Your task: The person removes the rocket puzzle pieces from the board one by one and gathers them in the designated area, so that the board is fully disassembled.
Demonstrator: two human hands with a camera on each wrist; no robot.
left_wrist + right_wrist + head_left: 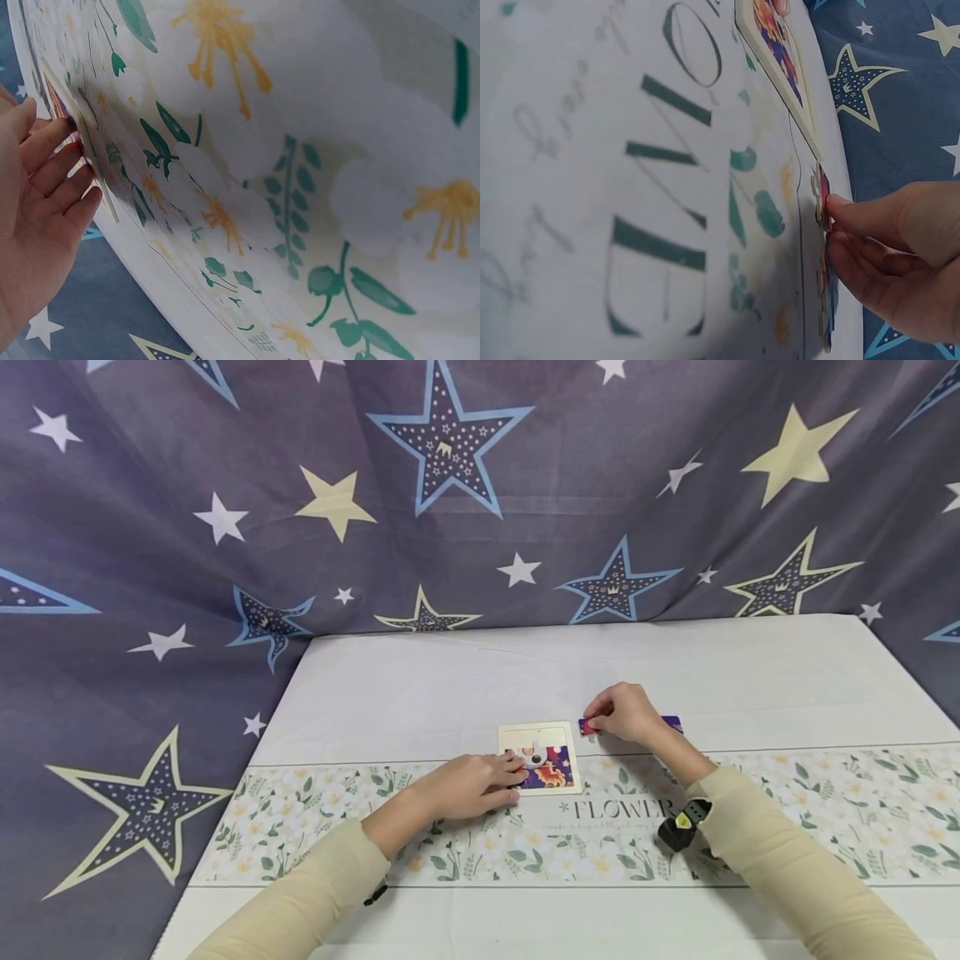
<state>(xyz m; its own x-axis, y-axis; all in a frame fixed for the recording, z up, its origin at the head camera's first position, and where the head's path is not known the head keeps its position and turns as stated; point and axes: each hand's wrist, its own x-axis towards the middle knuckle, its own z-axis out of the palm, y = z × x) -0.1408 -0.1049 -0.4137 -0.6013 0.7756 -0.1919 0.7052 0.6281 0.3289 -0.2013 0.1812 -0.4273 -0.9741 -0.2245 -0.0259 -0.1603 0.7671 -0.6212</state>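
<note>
A jigsaw puzzle in a cream frame (551,768) lies on the table, its lower part filled with purple, red and orange picture and its upper part bare cream. My left hand (476,783) rests its fingertips on the frame's left side and the filled pieces; in the left wrist view that hand (45,187) has its fingers fairly straight. To the right of the frame, my right hand (626,714) pinches a red and purple puzzle piece (587,727) between thumb and fingers. In the right wrist view the piece (824,196) is low over the table, partly covered by the fingertips.
More purple puzzle pieces (672,722) lie behind the right hand, mostly hidden by it. A white cloth with a floral band (322,802) covers the table. A dark star-patterned curtain (450,560) hangs behind and to the sides.
</note>
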